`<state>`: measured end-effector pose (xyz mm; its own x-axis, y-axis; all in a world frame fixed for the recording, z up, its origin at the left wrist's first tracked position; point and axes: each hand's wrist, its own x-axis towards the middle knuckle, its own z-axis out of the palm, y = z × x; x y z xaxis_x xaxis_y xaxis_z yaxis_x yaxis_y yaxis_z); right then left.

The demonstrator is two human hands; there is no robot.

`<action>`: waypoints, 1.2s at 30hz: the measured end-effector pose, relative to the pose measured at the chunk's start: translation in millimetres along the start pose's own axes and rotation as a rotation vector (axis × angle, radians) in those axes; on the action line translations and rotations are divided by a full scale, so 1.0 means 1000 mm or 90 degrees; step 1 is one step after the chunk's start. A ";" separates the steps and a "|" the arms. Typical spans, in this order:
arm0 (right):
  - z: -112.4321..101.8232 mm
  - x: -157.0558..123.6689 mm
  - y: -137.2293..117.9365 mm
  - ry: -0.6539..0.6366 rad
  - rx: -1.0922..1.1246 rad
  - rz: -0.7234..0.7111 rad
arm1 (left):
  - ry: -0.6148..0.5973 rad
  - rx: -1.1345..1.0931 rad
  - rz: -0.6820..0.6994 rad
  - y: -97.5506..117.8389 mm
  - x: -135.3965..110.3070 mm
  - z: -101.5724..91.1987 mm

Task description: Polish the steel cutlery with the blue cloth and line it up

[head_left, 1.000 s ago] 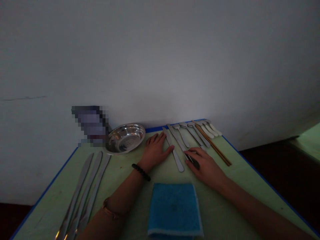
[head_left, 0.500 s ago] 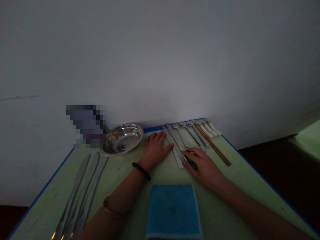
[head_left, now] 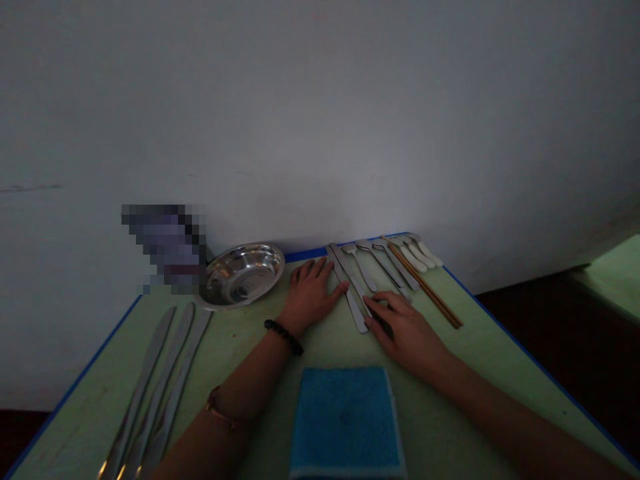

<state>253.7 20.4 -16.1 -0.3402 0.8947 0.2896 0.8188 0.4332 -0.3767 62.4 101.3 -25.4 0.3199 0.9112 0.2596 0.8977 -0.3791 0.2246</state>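
My left hand (head_left: pixel 310 293) lies flat on the green table (head_left: pixel 250 347) with its fingers stretched out, its thumb touching a table knife (head_left: pixel 347 287). My right hand (head_left: pixel 403 325) rests palm down over the handle end of a second knife (head_left: pixel 357 280), fingers curled lightly on it. The two knives lie side by side, nearly touching. A row of spoons (head_left: pixel 373 261) and a pair of chopsticks (head_left: pixel 425 285) lie just beyond to the right.
A steel bowl (head_left: pixel 241 275) stands at the back left by a blurred object (head_left: pixel 165 247). Three long knives (head_left: pixel 160 393) lie at the left edge. A folded blue cloth (head_left: pixel 346 420) sits near me. A white wall stands behind the table.
My right hand has slid the second knife left, closer to the first. My left hand has stayed flat in place.
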 end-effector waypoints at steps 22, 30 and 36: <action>-0.021 -0.010 -0.020 -0.056 0.181 -0.144 | 0.078 -0.147 -0.035 0.005 -0.038 -0.025; -0.002 -0.004 -0.057 -0.221 0.101 -0.334 | 0.050 -0.097 -0.030 0.004 -0.109 -0.069; 0.017 0.014 -0.071 -0.096 0.014 -0.331 | 0.037 0.138 -0.088 -0.037 -0.155 -0.099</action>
<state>183.0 4.6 -0.8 -0.7618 0.5668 0.3138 0.5152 0.8236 -0.2369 -50.9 -42.0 18.9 0.1775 0.9388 0.2952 0.9776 -0.2027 0.0569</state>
